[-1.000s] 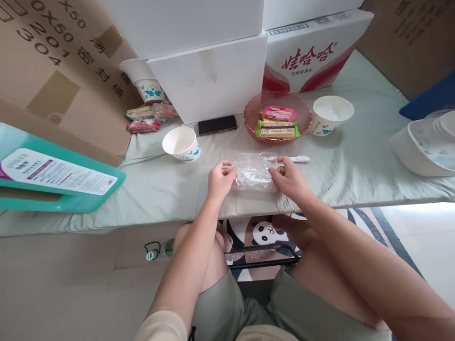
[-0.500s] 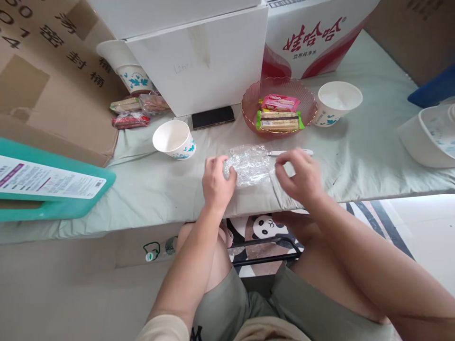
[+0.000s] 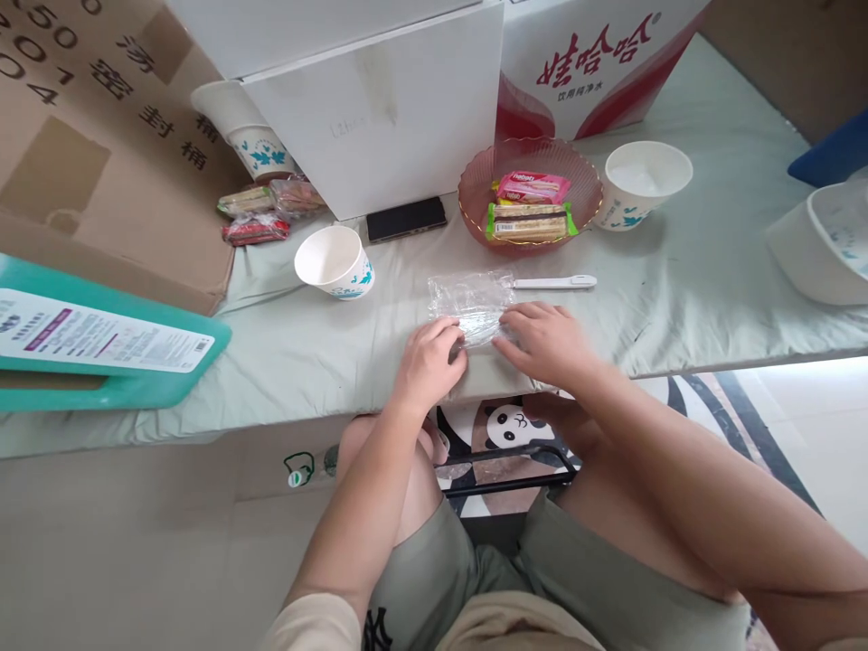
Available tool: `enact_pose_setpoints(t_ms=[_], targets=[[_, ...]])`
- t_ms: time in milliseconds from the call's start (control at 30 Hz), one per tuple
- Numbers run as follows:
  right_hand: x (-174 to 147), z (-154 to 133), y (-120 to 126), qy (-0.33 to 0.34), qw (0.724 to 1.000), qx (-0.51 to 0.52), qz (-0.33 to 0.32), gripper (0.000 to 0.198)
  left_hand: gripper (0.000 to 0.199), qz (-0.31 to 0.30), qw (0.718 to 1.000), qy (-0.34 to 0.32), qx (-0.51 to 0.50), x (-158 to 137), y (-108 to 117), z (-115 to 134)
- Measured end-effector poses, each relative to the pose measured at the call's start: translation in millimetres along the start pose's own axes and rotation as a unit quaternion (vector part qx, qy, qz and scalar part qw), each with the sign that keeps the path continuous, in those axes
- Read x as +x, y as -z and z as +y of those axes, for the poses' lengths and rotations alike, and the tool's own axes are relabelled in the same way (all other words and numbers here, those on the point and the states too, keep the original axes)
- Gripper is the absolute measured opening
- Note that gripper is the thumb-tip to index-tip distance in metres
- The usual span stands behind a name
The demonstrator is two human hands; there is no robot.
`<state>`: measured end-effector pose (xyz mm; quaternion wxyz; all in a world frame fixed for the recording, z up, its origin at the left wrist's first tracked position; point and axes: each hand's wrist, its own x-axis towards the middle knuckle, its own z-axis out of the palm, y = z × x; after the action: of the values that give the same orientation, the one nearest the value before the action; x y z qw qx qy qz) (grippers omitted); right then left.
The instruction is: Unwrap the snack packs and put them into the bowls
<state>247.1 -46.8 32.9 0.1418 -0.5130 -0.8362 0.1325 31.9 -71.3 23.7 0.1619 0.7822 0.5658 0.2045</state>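
A crinkled sheet of clear plastic film (image 3: pixel 473 294) lies on the cloth in front of me. My left hand (image 3: pixel 432 360) has its curled fingers and thumb at the film's near left corner. At the near right corner, my right hand (image 3: pixel 544 342) has its fingertips and thumb on the film. Both hands look closed on its near edge, though the exact pinch is partly hidden by the fingers. Just beyond my right hand lies a slim white-handled tool (image 3: pixel 556 282), its thin end touching the film's far right corner.
Behind the film stand a pink glass bowl (image 3: pixel 475 226) with wrapped wafers, a phone (image 3: pixel 407 220) and paper cups (image 3: pixel 332 262) (image 3: pixel 627 212). White boxes (image 3: pixel 380 117) and a carton (image 3: pixel 136 226) line the back. A green jug (image 3: pixel 196 330) lies left; a white tub (image 3: pixel 806 253) stands right.
My right hand has come down and left from above the white tool onto the film's near right corner. My left hand has slid nearer, to the near left corner.
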Motion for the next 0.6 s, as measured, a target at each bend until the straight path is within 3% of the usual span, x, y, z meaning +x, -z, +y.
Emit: enact_pose_setpoints(t_ms=[100,200,267,333,400,467,600], targets=[[6,-4,2,0.039,0.997,0.058,0.041,0.032,0.013,-0.009,1.000,-0.025,0.002,-1,2,0],[13,-2,-5,0.130,0.984,0.120,-0.009,0.037,0.011,-0.015,0.999,-0.048,0.008,-4,5,-1],[15,1,-10,0.126,0.985,0.111,-0.039,0.039,0.012,-0.009,0.999,-0.047,0.012,-5,7,-1],[15,6,-9,0.072,0.993,0.087,-0.041,0.036,0.013,0.004,0.999,-0.040,-0.006,-7,9,-1],[11,10,-1,-0.004,0.997,0.080,-0.013,0.032,0.015,0.025,0.997,-0.029,-0.064,-8,11,-1],[4,12,13,-0.028,0.991,0.128,0.024,0.034,0.013,0.054,0.985,-0.010,-0.161,-10,13,-1],[-10,8,35,0.098,0.948,0.301,0.023,0.046,0.014,0.075,0.926,0.062,-0.366,-10,17,-4]])
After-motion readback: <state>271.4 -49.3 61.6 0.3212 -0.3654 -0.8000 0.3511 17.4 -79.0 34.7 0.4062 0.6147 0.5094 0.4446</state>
